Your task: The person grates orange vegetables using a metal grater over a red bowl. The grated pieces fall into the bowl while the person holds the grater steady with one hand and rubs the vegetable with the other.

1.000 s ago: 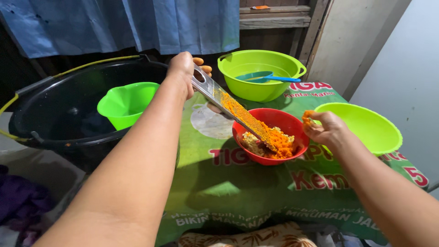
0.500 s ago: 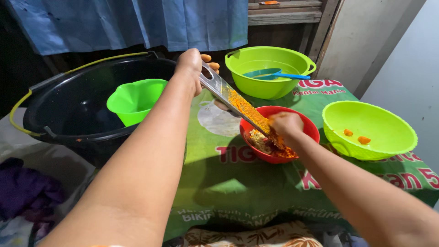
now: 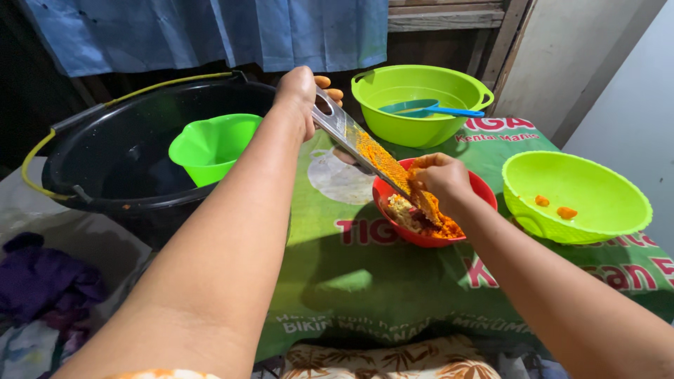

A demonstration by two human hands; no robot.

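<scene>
Grater (image 3: 365, 144) slants over the red bowl (image 3: 484, 193), left hand (image 3: 298, 91) clamped on its top; right hand (image 3: 439, 179), back from the green bowl (image 3: 618, 224), fingers pinching an orange piece against it.

Blue curtain (image 3: 210, 31) at back, wooden shelf (image 3: 442, 17) top right, pale wall (image 3: 625, 84) right; dim light.

A flat metal grater (image 3: 365, 144) slants down from upper left into a red bowl (image 3: 484, 198), its face coated with orange pulp. The left hand (image 3: 300, 95) grips its upper end; the right hand (image 3: 439, 179) presses a small orange piece against its lower face. Grated orange shreds (image 3: 421, 221) lie heaped inside the bowl.
</scene>
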